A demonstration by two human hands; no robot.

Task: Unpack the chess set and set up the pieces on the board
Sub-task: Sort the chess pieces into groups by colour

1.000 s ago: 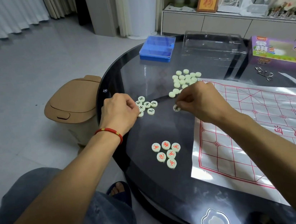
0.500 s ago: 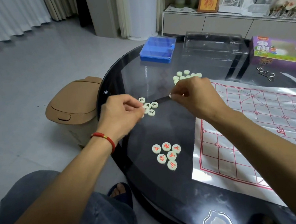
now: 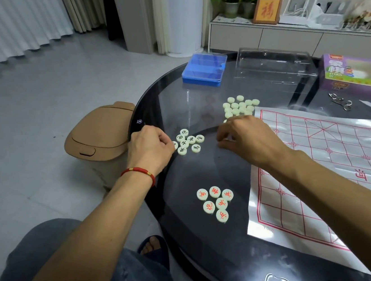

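Observation:
A white chess board sheet (image 3: pixel 339 167) with a red grid lies on the right of the round black glass table (image 3: pixel 208 250). Several face-up pieces with black characters (image 3: pixel 191 140) lie by my left hand (image 3: pixel 150 148), whose curled fingertips pinch the leftmost piece (image 3: pixel 175 145) of that group. My right hand (image 3: pixel 245 138) hovers low, just in front of a pile of face-down pale pieces (image 3: pixel 241 106). Its fingers curl downward and hide whatever is beneath them. Several pieces with red characters (image 3: pixel 216 201) sit nearer to me.
A blue plastic case (image 3: pixel 204 69), a clear plastic tray (image 3: pixel 274 67) and a purple game box (image 3: pixel 359 72) stand along the table's far side. Metal scissors (image 3: pixel 341 102) lie by the box. A tan bin (image 3: pixel 99 137) stands on the floor to the left.
My right hand lifted from a black-marked piece on the glass and now sits lower and nearer. That piece is out of sight. My left hand rose slightly and returned to the black group.

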